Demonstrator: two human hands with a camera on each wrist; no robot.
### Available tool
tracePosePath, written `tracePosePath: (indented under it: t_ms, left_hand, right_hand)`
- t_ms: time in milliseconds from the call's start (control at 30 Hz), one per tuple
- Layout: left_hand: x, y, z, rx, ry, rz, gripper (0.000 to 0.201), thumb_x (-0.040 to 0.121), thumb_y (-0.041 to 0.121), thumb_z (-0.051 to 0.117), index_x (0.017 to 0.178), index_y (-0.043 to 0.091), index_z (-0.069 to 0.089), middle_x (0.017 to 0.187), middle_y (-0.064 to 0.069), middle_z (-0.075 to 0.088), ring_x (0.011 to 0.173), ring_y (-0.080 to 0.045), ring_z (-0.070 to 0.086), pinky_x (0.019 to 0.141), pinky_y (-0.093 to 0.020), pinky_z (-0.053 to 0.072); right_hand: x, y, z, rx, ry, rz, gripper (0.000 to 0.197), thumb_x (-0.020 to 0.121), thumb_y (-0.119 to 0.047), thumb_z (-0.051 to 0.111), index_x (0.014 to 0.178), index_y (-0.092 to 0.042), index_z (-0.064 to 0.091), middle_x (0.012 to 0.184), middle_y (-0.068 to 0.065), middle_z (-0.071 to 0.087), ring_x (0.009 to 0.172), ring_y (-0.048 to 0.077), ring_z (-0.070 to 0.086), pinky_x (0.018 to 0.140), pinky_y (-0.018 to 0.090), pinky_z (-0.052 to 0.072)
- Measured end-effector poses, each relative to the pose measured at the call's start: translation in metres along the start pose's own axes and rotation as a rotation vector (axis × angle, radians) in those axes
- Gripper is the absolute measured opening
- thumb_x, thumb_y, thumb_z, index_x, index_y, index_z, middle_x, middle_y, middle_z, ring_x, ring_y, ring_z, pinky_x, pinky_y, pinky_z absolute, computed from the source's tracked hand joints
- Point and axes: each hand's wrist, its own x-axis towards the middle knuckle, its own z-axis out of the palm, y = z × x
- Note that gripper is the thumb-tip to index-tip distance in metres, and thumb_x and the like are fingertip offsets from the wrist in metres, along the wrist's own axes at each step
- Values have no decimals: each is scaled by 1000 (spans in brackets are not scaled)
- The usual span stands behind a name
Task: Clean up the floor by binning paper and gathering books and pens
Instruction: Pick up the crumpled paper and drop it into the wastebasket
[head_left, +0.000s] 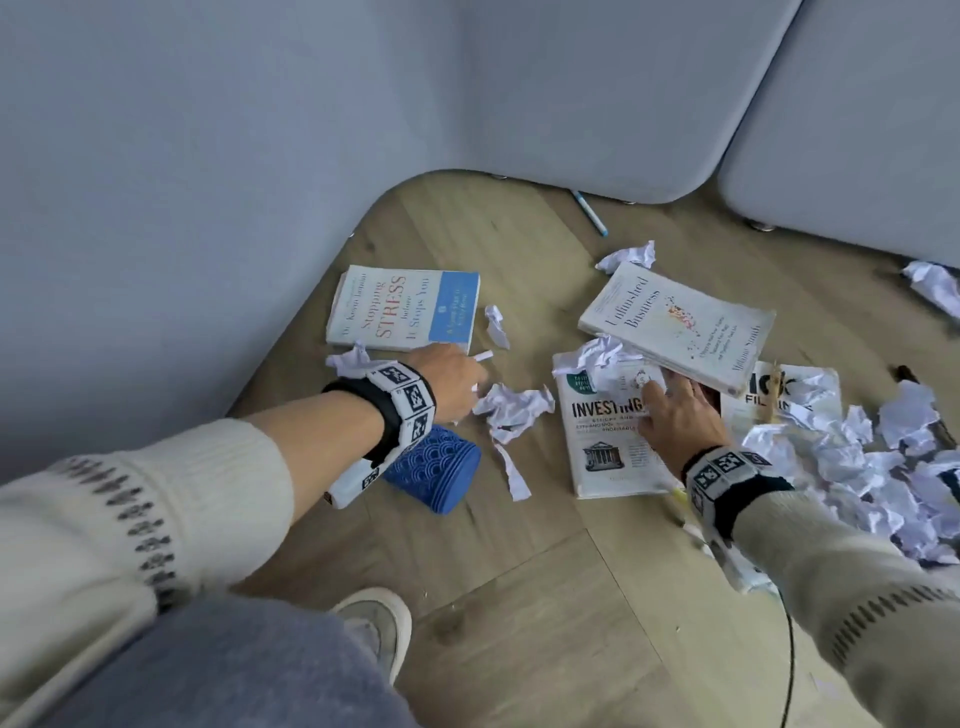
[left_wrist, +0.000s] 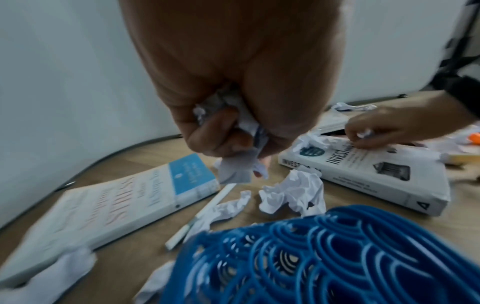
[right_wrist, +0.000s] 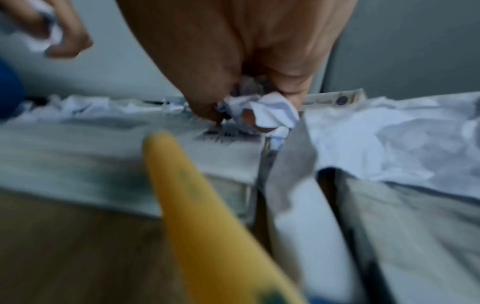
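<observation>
My left hand (head_left: 457, 379) (left_wrist: 228, 131) grips a wad of crumpled paper (left_wrist: 233, 168) above the floor, beside the "Stress" book (head_left: 402, 309) (left_wrist: 111, 199). My right hand (head_left: 675, 410) (right_wrist: 249, 102) rests on the "Investing" book (head_left: 602, 441) (left_wrist: 376, 176) and clutches a paper ball (right_wrist: 267, 111) (left_wrist: 363, 133). The "Unfinished Business" book (head_left: 675, 322) lies tilted across other books. A blue openwork bin (head_left: 434, 467) (left_wrist: 324, 257) lies on its side under my left wrist. A white pen (left_wrist: 202, 214) lies by the "Stress" book, a blue-tipped pen (head_left: 589, 213) near the sofa.
Crumpled paper (head_left: 514, 408) lies between the hands, and a big heap of paper (head_left: 872, 467) spreads at the right. A yellow pen (right_wrist: 197, 205) lies near my right wrist. Grey sofa panels (head_left: 597, 104) wall in the wooden floor (head_left: 519, 597). My shoe (head_left: 374, 623) is below.
</observation>
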Motion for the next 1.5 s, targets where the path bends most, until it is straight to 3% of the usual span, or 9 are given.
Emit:
tracePosePath:
  t_ms: [167, 367, 533, 600, 767, 867, 1033, 1267, 1500]
  left_hand:
    - [32, 9, 7, -17, -44, 104, 57, 70, 60, 74, 91, 14, 49, 72, 1, 43, 73, -24, 49, 62, -31, 37]
    - [62, 4, 13, 94, -22, 358, 46, 82, 38, 71, 118, 18, 51, 85, -7, 54, 74, -26, 52, 60, -30, 35]
    - [72, 13, 19, 203, -102, 405, 23, 92, 29, 54, 112, 21, 62, 105, -7, 66, 91, -28, 59, 73, -34, 44]
    - [69, 13, 20, 157, -71, 406, 26, 94, 30, 49, 113, 20, 64, 106, -9, 66, 92, -29, 60, 70, -33, 41]
    - [57, 31, -18, 8, 67, 480, 29, 96, 38, 43, 94, 17, 62, 104, -11, 65, 81, -29, 55, 67, -31, 41]
    - [42, 64, -45, -12, 119, 594, 38, 96, 45, 42, 103, 15, 63, 113, -13, 62, 101, -30, 59, 73, -30, 39]
    - [0, 161, -87, -46, 186, 901, 36, 93, 48, 43, 73, 19, 45, 88, -11, 60, 75, -26, 46, 66, -31, 36]
    - [-97, 283, -112, 92, 240, 1235, 23, 91, 39, 43, 96, 21, 57, 103, -13, 65, 89, -31, 57, 67, -32, 37]
    - [-210, 384, -73, 383, 152, 1519, 35, 96, 44, 41, 117, 24, 61, 116, -8, 64, 103, -27, 59, 73, -29, 37]
  right_hand:
    - [-7, -47, -18, 119, -21, -137, 33, 87, -21, 55, 117, -11, 46, 95, 12, 61, 69, 28, 54, 64, 35, 45]
    - [-15, -138, 22, -57, -290, -203, 51, 91, -48, 50, 126, -12, 40, 114, 10, 57, 96, 31, 63, 71, 35, 46]
    - [-22, -137, 31, -11, -341, -222, 49, 93, -36, 51, 137, -20, 38, 124, 8, 52, 98, 32, 62, 75, 39, 51]
    - [-27, -128, 18, 81, -322, -181, 38, 89, -30, 55, 124, -16, 50, 111, 8, 57, 91, 32, 61, 69, 37, 46]
    - [-72, -82, -40, 389, -36, 207, 9, 79, -18, 59, 79, -10, 55, 73, 7, 57, 63, 24, 47, 57, 31, 38]
    - [-130, -41, -78, 382, 112, 488, 13, 79, -13, 63, 72, -15, 51, 64, 1, 53, 58, 22, 45, 52, 31, 35]
    - [-254, -8, -135, 355, 363, 810, 8, 73, -20, 55, 67, -18, 50, 56, -7, 47, 54, 20, 44, 53, 29, 37]
    - [-381, -32, -176, 263, 553, 1089, 9, 71, -25, 53, 68, -17, 51, 64, -3, 52, 60, 21, 48, 55, 31, 38]
    - [-481, -98, -138, 425, 829, 1298, 38, 76, -34, 49, 112, -36, 61, 94, -10, 70, 80, 7, 65, 71, 26, 54]
